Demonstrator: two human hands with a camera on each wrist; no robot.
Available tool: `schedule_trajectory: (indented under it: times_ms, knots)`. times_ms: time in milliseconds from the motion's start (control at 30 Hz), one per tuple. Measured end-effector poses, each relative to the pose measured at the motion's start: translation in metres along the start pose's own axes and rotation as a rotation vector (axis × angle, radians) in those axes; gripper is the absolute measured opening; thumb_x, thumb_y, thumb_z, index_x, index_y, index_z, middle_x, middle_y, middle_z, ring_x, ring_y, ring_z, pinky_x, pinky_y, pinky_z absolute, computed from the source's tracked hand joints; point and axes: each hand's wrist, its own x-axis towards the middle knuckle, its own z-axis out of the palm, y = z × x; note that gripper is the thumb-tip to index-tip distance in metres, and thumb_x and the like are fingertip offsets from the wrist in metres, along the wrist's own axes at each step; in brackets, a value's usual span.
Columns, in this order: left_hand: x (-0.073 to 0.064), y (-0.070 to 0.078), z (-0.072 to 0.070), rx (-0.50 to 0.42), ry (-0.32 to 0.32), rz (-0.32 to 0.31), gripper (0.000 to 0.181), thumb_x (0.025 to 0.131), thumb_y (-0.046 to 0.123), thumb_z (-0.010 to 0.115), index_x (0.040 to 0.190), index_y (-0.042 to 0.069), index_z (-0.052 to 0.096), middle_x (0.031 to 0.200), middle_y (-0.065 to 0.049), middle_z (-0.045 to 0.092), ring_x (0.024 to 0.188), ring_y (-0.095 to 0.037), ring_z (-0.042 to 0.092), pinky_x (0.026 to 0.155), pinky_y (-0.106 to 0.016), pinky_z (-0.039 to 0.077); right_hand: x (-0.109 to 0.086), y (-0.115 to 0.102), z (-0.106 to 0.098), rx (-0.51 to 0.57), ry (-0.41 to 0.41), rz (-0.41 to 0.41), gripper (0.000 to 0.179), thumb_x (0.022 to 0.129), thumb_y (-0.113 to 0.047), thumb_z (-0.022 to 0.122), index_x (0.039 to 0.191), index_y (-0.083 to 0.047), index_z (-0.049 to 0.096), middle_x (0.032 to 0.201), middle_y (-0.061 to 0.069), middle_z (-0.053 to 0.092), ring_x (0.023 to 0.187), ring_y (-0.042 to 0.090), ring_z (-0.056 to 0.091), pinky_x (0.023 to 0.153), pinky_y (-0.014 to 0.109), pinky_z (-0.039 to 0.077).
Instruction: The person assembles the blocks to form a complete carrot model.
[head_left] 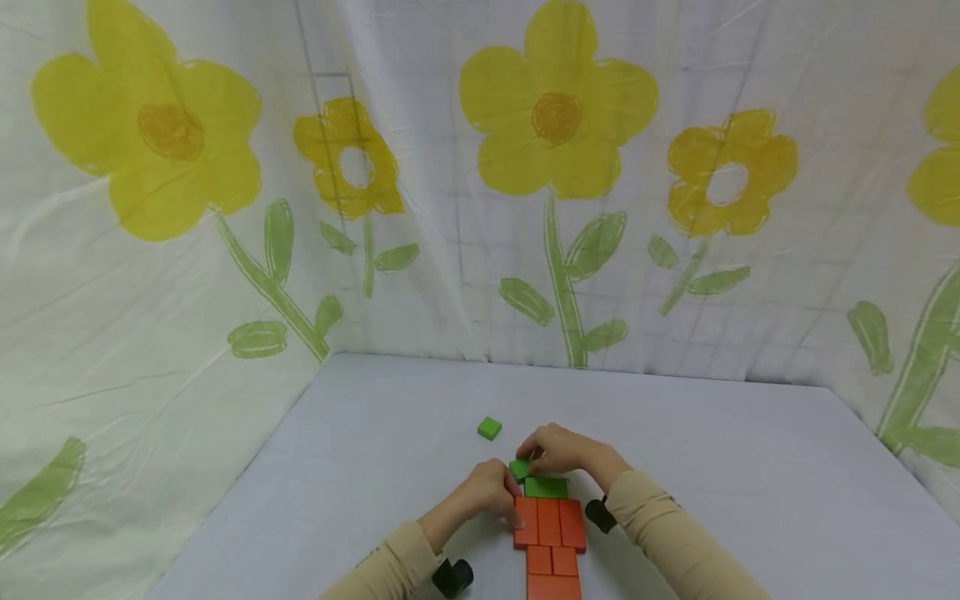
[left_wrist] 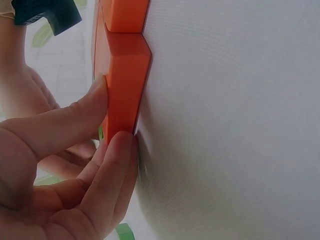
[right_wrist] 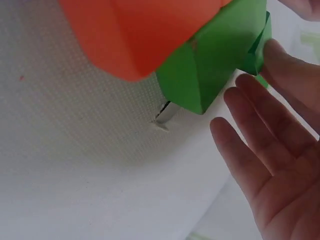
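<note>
Flat orange blocks lie joined in a column, with three upright ones side by side near its far end. My left hand [head_left: 487, 487] grips the left orange block [head_left: 528, 510], its thumb on the top and fingertips at the block's far end in the left wrist view. Beyond the orange row lies a green rectangular block [head_left: 546, 488]. At that block's far left corner, my right hand [head_left: 561, 450] pinches a small green block [head_left: 518, 468]. In the right wrist view, the other right fingers [right_wrist: 225, 132] extend beside the green rectangular block.
A loose green square block [head_left: 489, 428] lies farther back on the white table [head_left: 375, 417]. Smaller orange blocks [head_left: 552, 586] continue the column toward me. A flower-printed curtain [head_left: 420, 250] hangs behind the table. Dark wrist devices [head_left: 453, 577] sit under both forearms.
</note>
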Motion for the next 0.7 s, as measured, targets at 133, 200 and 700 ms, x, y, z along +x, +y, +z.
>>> schedule_trajectory:
  times_ms: [133, 200, 700]
  knots:
    - [0.000, 0.000, -0.001, 0.006, 0.007, -0.001, 0.025, 0.062, -0.004, 0.087, 0.074, 0.001, 0.066, 0.068, -0.003, 0.057, 0.064, -0.017, 0.048, 0.055, -0.028, 0.040, 0.007, 0.001, -0.001, -0.077, 0.079, 0.026, 0.026, 0.092, 0.000, 0.058, 0.117, 0.008, 0.065, 0.112, 0.018, 0.066, 0.103, 0.031, 0.062, 0.088, 0.042, 0.049]
    - [-0.001, 0.001, -0.001, 0.000, 0.011, -0.005, 0.025, 0.062, -0.004, 0.087, 0.073, 0.001, 0.065, 0.068, -0.003, 0.056, 0.064, -0.017, 0.048, 0.055, -0.028, 0.039, 0.013, 0.001, 0.000, -0.129, 0.114, 0.045, 0.028, 0.093, 0.002, 0.055, 0.121, 0.008, 0.062, 0.119, 0.020, 0.063, 0.112, 0.035, 0.058, 0.094, 0.046, 0.045]
    - [0.005, -0.006, 0.003, -0.004, 0.005, 0.009, 0.029, 0.060, -0.001, 0.089, 0.074, 0.001, 0.064, 0.072, -0.005, 0.059, 0.068, -0.019, 0.052, 0.061, -0.032, 0.045, 0.054, -0.022, 0.014, -0.356, -0.030, 0.244, 0.064, 0.088, 0.017, 0.051, 0.144, -0.013, 0.047, 0.149, 0.005, 0.043, 0.140, 0.029, 0.032, 0.106, 0.051, 0.034]
